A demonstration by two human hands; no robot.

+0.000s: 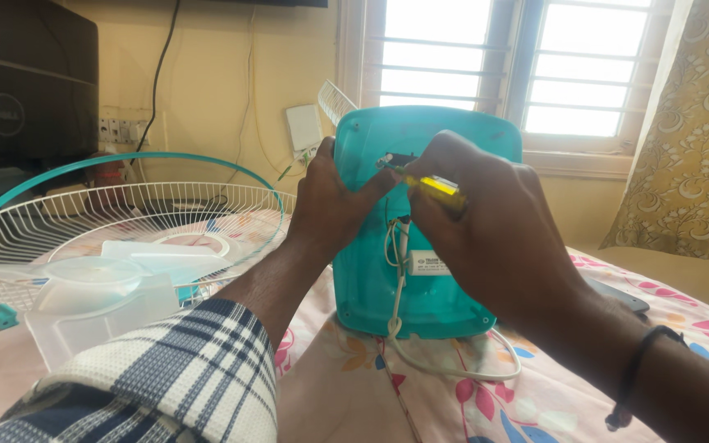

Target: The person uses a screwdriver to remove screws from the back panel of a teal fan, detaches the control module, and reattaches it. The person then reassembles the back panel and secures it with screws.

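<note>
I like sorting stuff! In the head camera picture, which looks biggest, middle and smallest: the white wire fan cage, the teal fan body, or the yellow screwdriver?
1. White wire fan cage, widest.
2. Teal fan body; it sits nearer the camera, so the gap is unsure.
3. Yellow screwdriver, clearly smallest, held in the right hand.

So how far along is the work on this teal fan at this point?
Already off: the wire grille and the clear blade lie apart on the bed to the left. In hand: the left hand steadies the upright teal housing while the right hand works a yellow-handled screwdriver at its upper back. Left: the back panel is still on, its white cord attached.
</note>
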